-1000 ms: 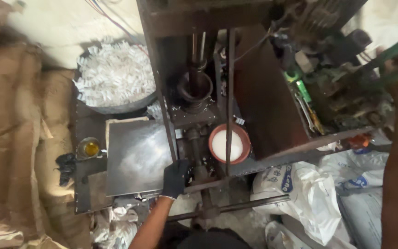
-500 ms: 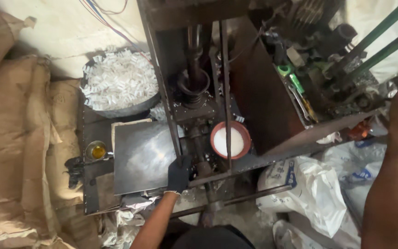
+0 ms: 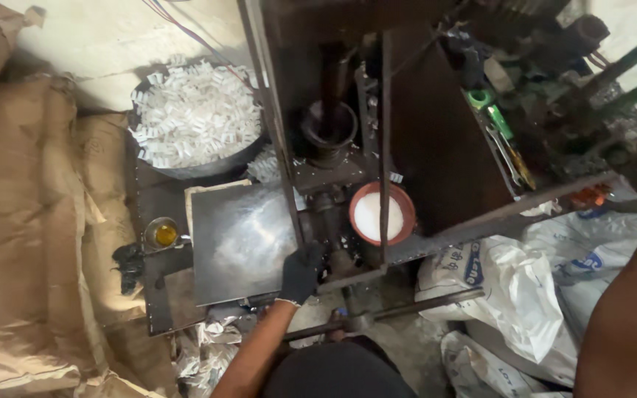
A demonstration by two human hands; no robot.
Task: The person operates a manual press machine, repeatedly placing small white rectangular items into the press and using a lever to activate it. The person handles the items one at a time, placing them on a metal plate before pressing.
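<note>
The gloved left hand rests, fingers curled, on the lower right edge of the metal plate, just left of the bowl of white powder; the right arm shows, its hand out of frame; a basin of white pieces sits well above the plate

dim overall | glare on metal plate (soft sheen) | dark machine shadows | edges blurred

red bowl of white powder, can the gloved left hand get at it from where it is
Probably yes. The left hand rests at the metal plate edge, just beside the red bowl; only a thin upright rod crosses the bowl's front.
</note>
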